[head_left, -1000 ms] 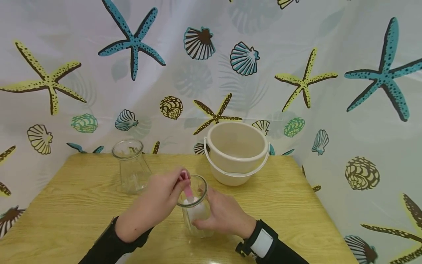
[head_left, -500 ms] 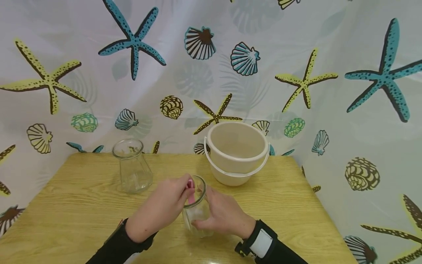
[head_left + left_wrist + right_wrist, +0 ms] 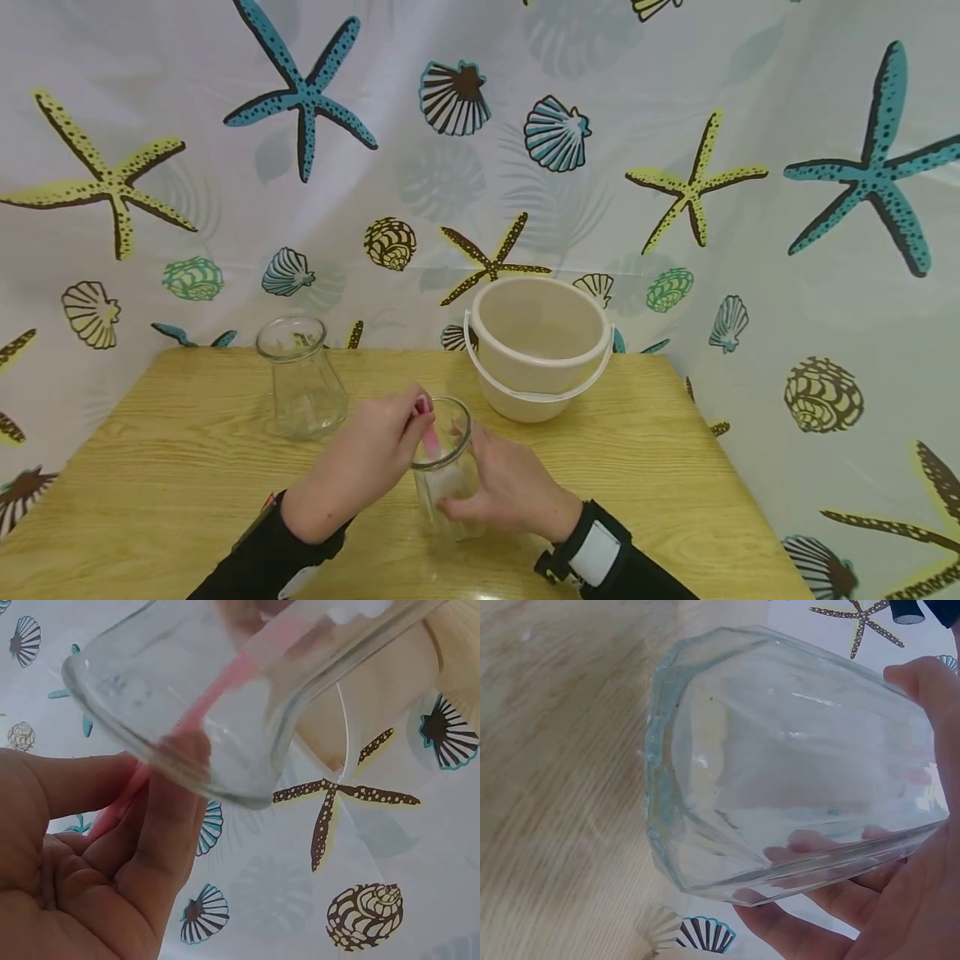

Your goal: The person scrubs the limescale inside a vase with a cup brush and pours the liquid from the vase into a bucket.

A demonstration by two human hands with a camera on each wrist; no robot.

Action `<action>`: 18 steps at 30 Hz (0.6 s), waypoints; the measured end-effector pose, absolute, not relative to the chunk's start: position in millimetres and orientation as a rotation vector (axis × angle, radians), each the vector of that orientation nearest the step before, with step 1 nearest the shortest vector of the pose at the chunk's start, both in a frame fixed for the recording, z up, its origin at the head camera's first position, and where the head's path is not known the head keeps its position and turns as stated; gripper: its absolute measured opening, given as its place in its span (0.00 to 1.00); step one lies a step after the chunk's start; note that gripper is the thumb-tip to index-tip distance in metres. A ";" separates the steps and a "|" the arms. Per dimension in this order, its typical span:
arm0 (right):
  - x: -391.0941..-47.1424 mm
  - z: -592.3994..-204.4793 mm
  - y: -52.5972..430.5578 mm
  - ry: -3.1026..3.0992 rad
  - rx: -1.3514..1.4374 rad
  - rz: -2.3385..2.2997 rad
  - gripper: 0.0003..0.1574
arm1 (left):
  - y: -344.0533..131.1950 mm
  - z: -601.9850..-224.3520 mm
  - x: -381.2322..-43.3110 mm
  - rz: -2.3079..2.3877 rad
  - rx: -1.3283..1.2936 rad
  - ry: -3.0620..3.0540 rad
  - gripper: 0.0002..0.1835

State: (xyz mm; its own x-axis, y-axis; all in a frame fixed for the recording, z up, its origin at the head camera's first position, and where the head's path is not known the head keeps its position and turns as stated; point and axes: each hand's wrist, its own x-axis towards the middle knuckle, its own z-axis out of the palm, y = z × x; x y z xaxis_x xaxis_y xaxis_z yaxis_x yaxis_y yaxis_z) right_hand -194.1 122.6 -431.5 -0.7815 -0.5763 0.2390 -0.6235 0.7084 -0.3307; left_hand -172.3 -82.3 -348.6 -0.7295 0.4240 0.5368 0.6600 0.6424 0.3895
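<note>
My left hand (image 3: 371, 446) pinches the pink handle (image 3: 217, 686) of a bottle brush between thumb and fingers. The brush (image 3: 431, 443) slants down through the mouth of a clear glass jar (image 3: 452, 467), its white head inside the jar. My right hand (image 3: 510, 483) grips the jar from the right, thumb on the near side and fingers round the far side. In the right wrist view the jar's faceted base (image 3: 664, 765) shows close over the wood table. The left wrist view shows the jar's thick rim (image 3: 225, 796) right at my left fingers.
A second clear glass jar (image 3: 307, 400) stands at the back left of the wood table (image 3: 187, 492). A cream bucket (image 3: 528, 379) with a white handle stands behind my right hand. A curtain (image 3: 600, 217) printed with shells and starfish hangs behind the table.
My left hand moved right and slightly down with the brush, then back left and up, so the brush handle tilted differently in the jar. My right hand and the jar have barely moved.
</note>
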 end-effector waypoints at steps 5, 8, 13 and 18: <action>-195.7 -432.7 122.6 -2.790 0.994 0.628 0.59 | -87.4 -336.0 -170.5 -0.786 -0.829 -2.365 0.04; -196.5 -433.1 122.3 -2.789 0.995 0.632 0.57 | -89.0 -331.3 -168.6 -0.779 -0.831 -2.345 0.04; -196.8 -432.0 121.8 -2.793 0.986 0.632 0.57 | -87.4 -335.3 -170.6 -0.767 -0.847 -2.308 0.05; -195.8 -431.4 120.3 -2.778 0.998 0.612 0.59 | -83.3 -352.4 -176.9 -0.768 -0.862 -2.341 0.06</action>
State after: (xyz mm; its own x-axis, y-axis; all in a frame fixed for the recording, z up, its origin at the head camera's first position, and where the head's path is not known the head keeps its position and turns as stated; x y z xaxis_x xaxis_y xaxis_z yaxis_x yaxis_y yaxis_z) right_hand -195.8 120.3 -431.4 -0.7738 -0.5817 0.2507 -0.6332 0.6997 -0.3309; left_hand -176.9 -83.3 -352.4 -0.6593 0.4025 0.6350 0.7005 0.6358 0.3242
